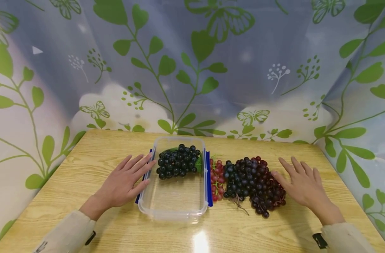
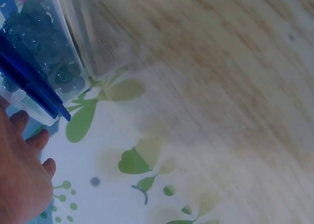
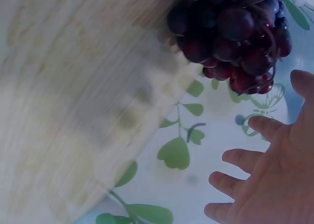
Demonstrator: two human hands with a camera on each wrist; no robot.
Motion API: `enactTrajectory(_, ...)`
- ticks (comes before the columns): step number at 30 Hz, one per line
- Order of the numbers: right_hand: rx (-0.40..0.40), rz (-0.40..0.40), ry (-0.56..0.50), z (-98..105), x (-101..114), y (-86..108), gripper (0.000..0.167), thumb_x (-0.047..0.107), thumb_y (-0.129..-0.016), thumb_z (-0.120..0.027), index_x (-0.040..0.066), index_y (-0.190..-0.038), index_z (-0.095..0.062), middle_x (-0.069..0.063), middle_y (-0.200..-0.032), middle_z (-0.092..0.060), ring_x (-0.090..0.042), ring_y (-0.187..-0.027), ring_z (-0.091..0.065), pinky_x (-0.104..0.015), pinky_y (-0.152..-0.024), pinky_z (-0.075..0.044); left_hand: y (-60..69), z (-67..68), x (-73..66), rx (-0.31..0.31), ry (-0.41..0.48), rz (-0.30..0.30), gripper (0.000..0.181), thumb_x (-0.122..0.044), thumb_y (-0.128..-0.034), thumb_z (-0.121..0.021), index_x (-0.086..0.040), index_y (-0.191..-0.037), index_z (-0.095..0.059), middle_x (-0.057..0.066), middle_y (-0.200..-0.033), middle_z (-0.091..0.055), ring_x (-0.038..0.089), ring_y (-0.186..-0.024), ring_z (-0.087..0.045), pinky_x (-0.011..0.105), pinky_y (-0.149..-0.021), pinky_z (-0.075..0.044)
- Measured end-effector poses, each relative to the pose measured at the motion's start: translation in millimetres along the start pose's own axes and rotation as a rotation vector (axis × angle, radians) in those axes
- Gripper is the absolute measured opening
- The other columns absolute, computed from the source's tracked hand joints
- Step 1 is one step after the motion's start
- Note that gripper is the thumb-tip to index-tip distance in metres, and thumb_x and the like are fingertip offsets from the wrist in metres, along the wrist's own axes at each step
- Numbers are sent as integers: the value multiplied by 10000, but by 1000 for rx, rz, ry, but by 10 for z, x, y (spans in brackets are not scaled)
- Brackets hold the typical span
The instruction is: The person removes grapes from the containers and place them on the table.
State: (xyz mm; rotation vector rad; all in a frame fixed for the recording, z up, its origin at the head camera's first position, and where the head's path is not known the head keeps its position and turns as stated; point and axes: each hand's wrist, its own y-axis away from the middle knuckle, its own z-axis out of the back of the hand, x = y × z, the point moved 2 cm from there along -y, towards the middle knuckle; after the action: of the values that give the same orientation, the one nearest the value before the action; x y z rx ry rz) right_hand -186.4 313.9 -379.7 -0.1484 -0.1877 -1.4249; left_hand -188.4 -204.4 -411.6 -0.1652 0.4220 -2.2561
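Note:
A clear plastic container (image 1: 173, 200) with blue side clips (image 1: 209, 179) stands on the table, a bunch of black grapes (image 1: 178, 161) inside it. Beside its left wall is my left hand (image 1: 122, 182), fingers straight; the head view does not show for certain whether they touch it. To the container's right lie a bunch of red grapes (image 1: 217, 179), a bunch of blackish grapes (image 1: 238, 179) and dark red grapes (image 1: 268, 189). My right hand (image 1: 306, 186) hovers by the dark red grapes with its fingers spread, holding nothing. In the right wrist view these grapes (image 3: 235, 42) appear apart from the fingers.
The wooden table (image 1: 72, 182) reaches back to a curtain (image 1: 179, 88) printed with green leaves and butterflies, which also surrounds both sides. A bare brown stem (image 1: 241, 205) sticks out in front of the grapes.

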Motion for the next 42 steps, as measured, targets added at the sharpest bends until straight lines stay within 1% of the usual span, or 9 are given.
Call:
enactTrajectory(3,6,9,7,10,59,-18,768,622,-970,-307,124,-1543,-191,-337,-1507,-110,-586,-1308,-93,-733,-990,48,-3,13,-9,-3,-7,-4,566,-418,-1001,-434,-183,-1507,-338,44,-1549,-272,293,-1392,-268,515,-1121,-140)
enactTrajectory(7,3,33,24,35,168,-53,768,625,-965,-320,128,-1540,-211,-329,-1511,-116,-571,-1321,-91,-722,-1007,25,-8,30,-20,-5,-23,-10,561,-422,-1004,-422,-160,-1496,-362,49,-1543,-286,298,-1392,-267,517,-1123,-133)
enactTrajectory(11,-18,67,35,67,300,-94,758,626,-964,-329,144,-1539,-226,-316,-1515,-133,-551,-1334,-99,-705,-1026,4,-9,37,-17,-9,-36,-10,557,-421,-1004,-417,-162,-1495,-365,49,-1541,-292,293,-1395,-263,518,-1124,-128)
enactTrajectory(15,-18,87,34,76,407,-130,757,630,-962,-324,153,-1541,-222,-301,-1524,-127,-540,-1343,-93,-690,-1038,6,-14,46,-17,-9,-41,-9,558,-420,-1002,-422,-168,-1496,-363,46,-1544,-285,286,-1401,-249,517,-1126,-124)
enactTrajectory(22,-13,110,9,75,544,-179,757,633,-959,-332,157,-1539,-230,-289,-1532,-118,-535,-1346,-100,-684,-1044,-4,-23,46,-12,-2,-36,-19,579,-388,-992,-461,-181,-1514,-319,50,-1546,-281,286,-1399,-254,519,-1124,-128)
enactTrajectory(26,-17,123,5,80,631,-200,755,637,-957,-330,168,-1540,-229,-278,-1536,-124,-523,-1353,-100,-672,-1053,0,-11,49,-12,-5,-24,-24,580,-368,-984,-487,-171,-1508,-334,60,-1541,-289,295,-1396,-258,520,-1122,-130)
enactTrajectory(31,-18,139,1,86,720,-224,757,639,-953,-341,175,-1541,-229,-262,-1545,-116,-506,-1367,-87,-657,-1065,7,-15,49,-15,-3,-5,-22,593,-349,-980,-507,-183,-1515,-315,62,-1545,-281,295,-1399,-251,515,-1125,-121)
enactTrajectory(36,-17,149,2,84,810,-255,766,653,-948,-330,177,-1540,-232,-242,-1554,-108,-489,-1377,-86,-650,-1070,12,-1,37,-21,5,-3,-14,575,-365,-991,-481,-164,-1508,-333,59,-1549,-272,293,-1402,-244,508,-1125,-128)
enactTrajectory(42,-14,170,5,93,960,-312,759,655,-948,-324,191,-1541,-230,-213,-1563,-108,-459,-1391,-81,-634,-1080,21,-1,30,-25,-1,-3,-14,552,-394,-1009,-427,-138,-1493,-364,60,-1550,-268,296,-1401,-247,514,-1123,-134)
